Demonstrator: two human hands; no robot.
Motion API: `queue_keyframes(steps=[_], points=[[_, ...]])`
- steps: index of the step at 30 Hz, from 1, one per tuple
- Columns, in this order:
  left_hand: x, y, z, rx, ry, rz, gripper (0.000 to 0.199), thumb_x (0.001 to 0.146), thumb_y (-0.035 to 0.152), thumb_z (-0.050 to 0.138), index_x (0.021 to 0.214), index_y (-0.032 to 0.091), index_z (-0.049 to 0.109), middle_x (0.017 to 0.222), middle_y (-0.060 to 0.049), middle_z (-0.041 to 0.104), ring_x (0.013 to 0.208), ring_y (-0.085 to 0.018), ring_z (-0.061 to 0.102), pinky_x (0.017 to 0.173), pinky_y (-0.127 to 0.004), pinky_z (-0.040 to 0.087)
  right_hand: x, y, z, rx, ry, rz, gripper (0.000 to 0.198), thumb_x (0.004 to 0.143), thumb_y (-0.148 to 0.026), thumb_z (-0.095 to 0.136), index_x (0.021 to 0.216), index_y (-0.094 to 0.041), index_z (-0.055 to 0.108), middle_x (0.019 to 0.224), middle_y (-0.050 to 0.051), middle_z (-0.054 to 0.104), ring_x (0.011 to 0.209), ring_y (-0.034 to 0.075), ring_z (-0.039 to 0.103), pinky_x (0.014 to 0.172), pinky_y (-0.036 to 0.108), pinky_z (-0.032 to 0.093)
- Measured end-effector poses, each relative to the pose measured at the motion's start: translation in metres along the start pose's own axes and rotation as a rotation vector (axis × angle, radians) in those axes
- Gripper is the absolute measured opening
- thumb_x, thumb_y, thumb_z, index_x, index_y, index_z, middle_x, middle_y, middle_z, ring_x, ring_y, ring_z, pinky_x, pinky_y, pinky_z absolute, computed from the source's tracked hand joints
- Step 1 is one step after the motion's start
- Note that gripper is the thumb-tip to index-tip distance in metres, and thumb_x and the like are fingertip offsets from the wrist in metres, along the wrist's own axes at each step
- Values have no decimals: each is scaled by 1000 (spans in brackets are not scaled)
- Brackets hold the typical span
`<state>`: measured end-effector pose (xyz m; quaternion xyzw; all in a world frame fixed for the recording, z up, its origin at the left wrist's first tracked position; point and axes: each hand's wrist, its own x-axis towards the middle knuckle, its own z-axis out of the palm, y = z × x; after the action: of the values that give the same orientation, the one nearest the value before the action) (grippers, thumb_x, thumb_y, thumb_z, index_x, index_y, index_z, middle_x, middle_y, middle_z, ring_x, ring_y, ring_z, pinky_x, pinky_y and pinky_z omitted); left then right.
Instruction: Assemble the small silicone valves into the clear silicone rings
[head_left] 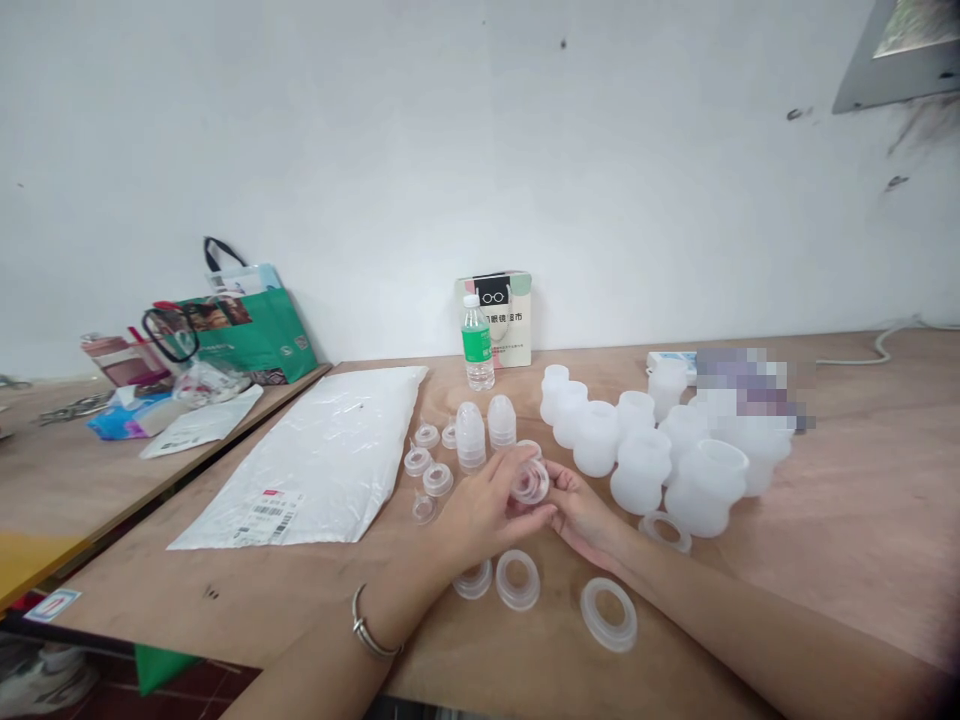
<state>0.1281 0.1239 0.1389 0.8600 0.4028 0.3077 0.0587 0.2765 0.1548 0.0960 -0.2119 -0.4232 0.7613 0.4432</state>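
clear ring (531, 482), pinched between both hands' fingers (525, 510)

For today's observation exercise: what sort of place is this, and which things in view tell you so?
Probably a small workshop or packing bench. A bare plywood table stands against a scuffed white wall, translucent silicone cups are set out in rows, and both hands, left hand and right hand, hold a clear ring.

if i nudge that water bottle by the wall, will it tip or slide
The water bottle stands tall and narrow on the table, so a high push would probably tip it. It looks nearly full, so likely fairly heavy; a low push may slide it. Once down, its round body would probably roll.
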Motion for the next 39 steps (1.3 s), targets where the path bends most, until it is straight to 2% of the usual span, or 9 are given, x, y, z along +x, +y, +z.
queue_keyframes(steps=[3, 8, 15, 21, 26, 30, 36, 39], points=[[-1, -1, -5, -115, 63, 35, 41, 81, 30, 57, 119, 19, 43, 115, -9, 56, 108, -18, 53, 91, -32, 45, 0, -2, -2, 5, 9, -24, 18, 64, -22, 75, 75, -18, 61, 74, -1, 64, 66, 9, 57, 64, 20, 45], [-2, -3, -11, -168, 59, 129, 41, 81, 31, 59, 118, 20, 45, 115, -8, 56, 107, -17, 53, 92, -32, 45, 1, -3, -2, -28, -28, -57, 17, 64, -22, 75, 74, -18, 61, 71, -1, 60, 67, 10, 53, 66, 22, 42], [0, -2, -9, -64, 190, -19, 33, 76, 31, 62, 105, 18, 52, 93, -5, 62, 86, -16, 59, 75, -28, 49, 2, -1, -3, -53, -24, -100, 21, 65, -32, 75, 70, -19, 60, 64, -3, 55, 60, 10, 46, 66, 25, 37], [-2, 0, -11, -40, 165, -23, 31, 71, 29, 64, 99, 18, 54, 91, -4, 63, 80, -15, 59, 72, -27, 49, 3, 0, -2, -181, 21, -150, 29, 60, -38, 77, 65, -18, 58, 63, -1, 55, 65, 13, 47, 67, 26, 37], [-4, 5, -15, -63, 137, 15, 31, 68, 28, 64, 95, 17, 56, 87, -4, 64, 76, -15, 60, 68, -28, 50, 5, 2, -4, -239, 51, -150, 31, 58, -38, 78, 64, -17, 57, 62, -2, 55, 60, 11, 45, 59, 24, 33], [-4, 5, -15, -35, 113, 49, 27, 69, 27, 62, 94, 17, 55, 88, -4, 63, 77, -15, 59, 68, -26, 49, 4, 0, -3, -208, 50, -122, 32, 57, -38, 79, 64, -16, 57, 61, -2, 55, 60, 11, 44, 59, 24, 33], [-4, 4, -14, 22, 186, -40, 25, 71, 28, 62, 93, 18, 54, 86, -2, 63, 75, -14, 60, 68, -25, 49, 1, -3, 1, -144, 41, -110, 29, 60, -39, 77, 66, -18, 58, 65, -1, 55, 65, 12, 47, 67, 26, 37], [-3, 3, -17, 18, 167, -18, 27, 72, 28, 61, 95, 18, 53, 87, -3, 63, 77, -15, 60, 69, -26, 49, 0, -2, 0, -127, 35, -108, 28, 62, -38, 76, 67, -18, 58, 65, -1, 55, 66, 12, 47, 69, 26, 37]])
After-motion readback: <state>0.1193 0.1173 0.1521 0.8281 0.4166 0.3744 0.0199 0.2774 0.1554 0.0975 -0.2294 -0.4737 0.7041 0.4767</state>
